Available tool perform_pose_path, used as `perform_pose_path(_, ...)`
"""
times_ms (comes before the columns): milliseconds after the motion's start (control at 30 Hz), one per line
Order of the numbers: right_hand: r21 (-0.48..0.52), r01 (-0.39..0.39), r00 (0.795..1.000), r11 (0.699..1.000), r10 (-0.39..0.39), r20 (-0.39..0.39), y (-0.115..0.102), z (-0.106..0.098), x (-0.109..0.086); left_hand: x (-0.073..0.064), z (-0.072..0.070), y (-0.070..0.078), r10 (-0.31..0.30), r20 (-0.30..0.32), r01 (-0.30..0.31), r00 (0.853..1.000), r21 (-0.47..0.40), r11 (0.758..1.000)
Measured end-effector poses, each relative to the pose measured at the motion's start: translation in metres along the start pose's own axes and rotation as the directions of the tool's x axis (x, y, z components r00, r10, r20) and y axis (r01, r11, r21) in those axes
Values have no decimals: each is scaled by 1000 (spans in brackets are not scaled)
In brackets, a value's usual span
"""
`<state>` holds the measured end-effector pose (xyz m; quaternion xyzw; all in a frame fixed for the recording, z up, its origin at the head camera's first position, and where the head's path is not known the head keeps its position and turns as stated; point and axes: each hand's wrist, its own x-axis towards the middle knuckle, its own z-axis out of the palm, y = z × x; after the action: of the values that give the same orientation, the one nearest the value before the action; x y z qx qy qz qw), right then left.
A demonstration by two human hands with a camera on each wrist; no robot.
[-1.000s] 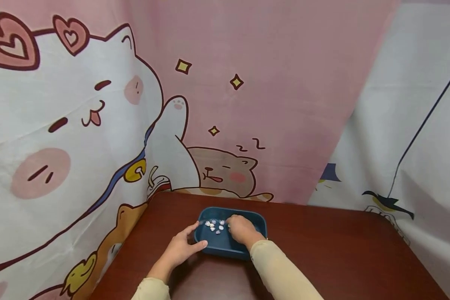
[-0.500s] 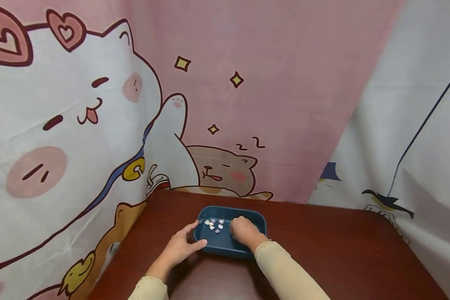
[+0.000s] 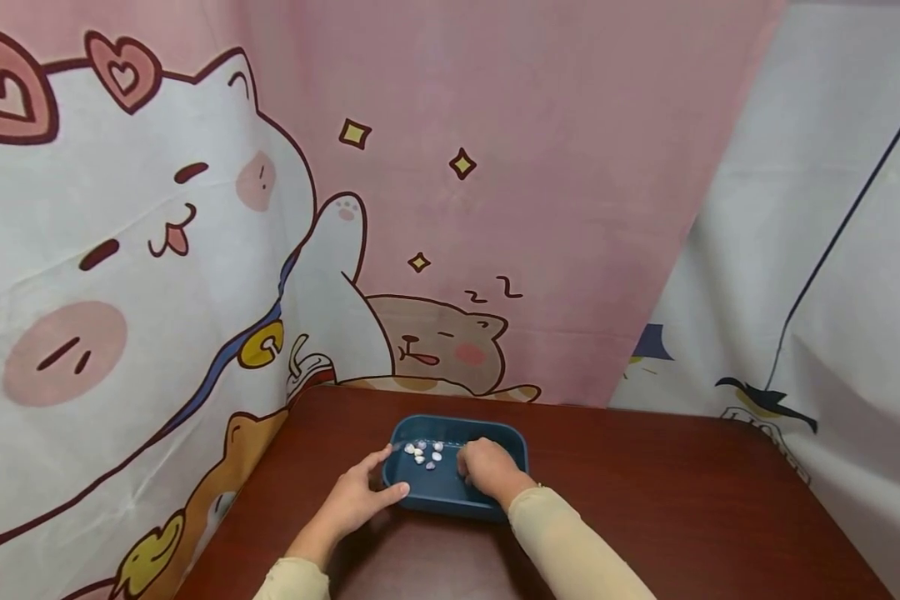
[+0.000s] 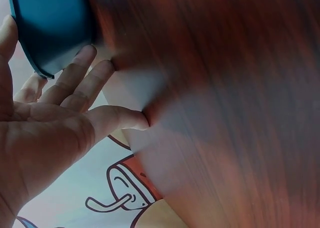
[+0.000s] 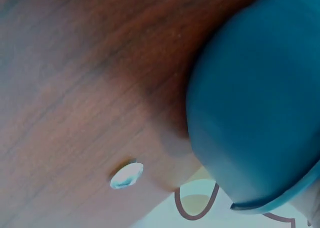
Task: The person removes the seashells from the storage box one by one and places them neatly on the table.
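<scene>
A dark blue rectangular plastic tub [image 3: 450, 502] stands on the table in the head view. Several small white and purplish pieces, shell-like in look, [image 3: 420, 454] lie inside its left half. My left hand [image 3: 354, 497] spans the tub's front left corner, thumb at the front and index finger by the left rim. In the left wrist view its fingers spread fairly straight, with the tub [image 4: 52, 27] beyond them. My right hand [image 3: 489, 467] reaches down into the tub's right half with curled fingers; its fingertips are hidden. Only the tub's outer wall [image 5: 255, 102] shows in the right wrist view, not the hand.
One small shiny white oval piece [image 5: 126, 175] lies on the tabletop outside the tub. The reddish-brown wooden table [image 3: 682, 500] reaches back to a pink and white cartoon-printed cloth [image 3: 570, 208]. The same cloth closes the left side.
My right hand has shifted slightly right within the tub, and its fingertips have gone out of sight. The left hand keeps its place at the corner. The head view has turned a little.
</scene>
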<state>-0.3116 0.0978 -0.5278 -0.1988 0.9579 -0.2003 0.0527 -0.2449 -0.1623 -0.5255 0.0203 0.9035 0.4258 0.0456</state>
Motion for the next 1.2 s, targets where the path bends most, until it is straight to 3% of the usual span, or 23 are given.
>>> perform_pose_path(300, -9, 82, 992, 997, -80, 101, 3, -11, -4, -1, 1, 0, 8, 6, -8, 1000, -10, 1000)
perform_pose_path(467, 4, 139, 990, 990, -139, 32, 5, -9, -7, -1, 2, -2, 26, -6, -26, 1000, -4, 1000)
perform_pose_path(600, -116, 171, 983, 979, -177, -43, 6, -1, -9, -1, 2, -3, 40, -13, -40, 999, 3, 999)
perform_pose_path(733, -198, 177, 983, 964, -185, -23, 4, 1, -13, -1, 1, -3, 40, -10, -40, 999, 2, 999)
perform_pose_path(900, -167, 135, 991, 977, -129, 43, 1, -2, -17, -2, 0, -4, 37, 4, -37, 999, 1, 999)
perform_pose_path(1033, -153, 150, 988, 977, -145, 49, 1, -2, -17, -2, -1, -4, 36, 10, -36, 999, 2, 999)
perform_pose_path(1200, 11, 108, 994, 994, -108, 11, 5, 0, -16, -3, 0, -3, 33, 14, -33, 999, 2, 999)
